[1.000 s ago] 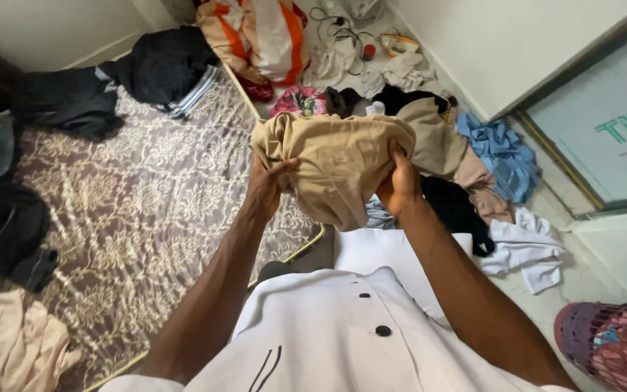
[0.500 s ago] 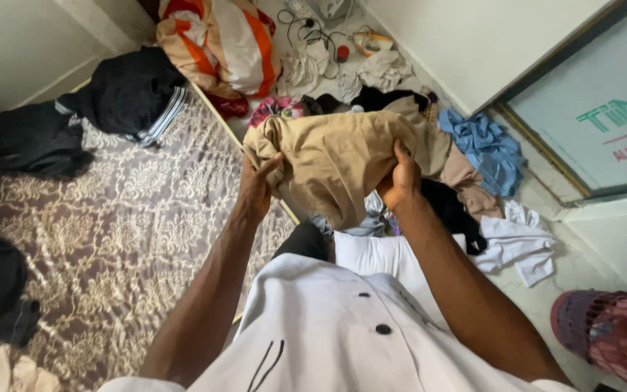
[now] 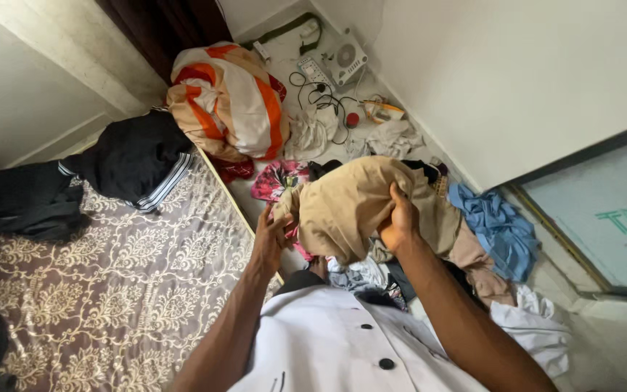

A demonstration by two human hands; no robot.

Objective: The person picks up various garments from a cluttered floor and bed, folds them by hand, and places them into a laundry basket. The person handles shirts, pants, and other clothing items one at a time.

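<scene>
Both of my hands hold up a tan garment [image 3: 348, 202], bunched and folded over, above a heap of clothes on the floor. My left hand [image 3: 271, 236] grips its left edge with the fingers curled into the cloth. On the right side my right hand [image 3: 399, 218] pinches the fabric, thumb on top. A white buttoned garment [image 3: 342, 347] lies across my lap below the arms.
A patterned brown and cream mattress [image 3: 110, 290] fills the left, with dark clothes [image 3: 136, 156] on it. An orange and white striped bundle [image 3: 226, 101], cables and a small white fan [image 3: 346, 56] lie by the far wall. Blue cloth [image 3: 498, 225] and white cloth [image 3: 538, 334] lie at the right.
The view has tilted up toward the far wall. The tan garment is more bunched between my hands, which have come closer together.
</scene>
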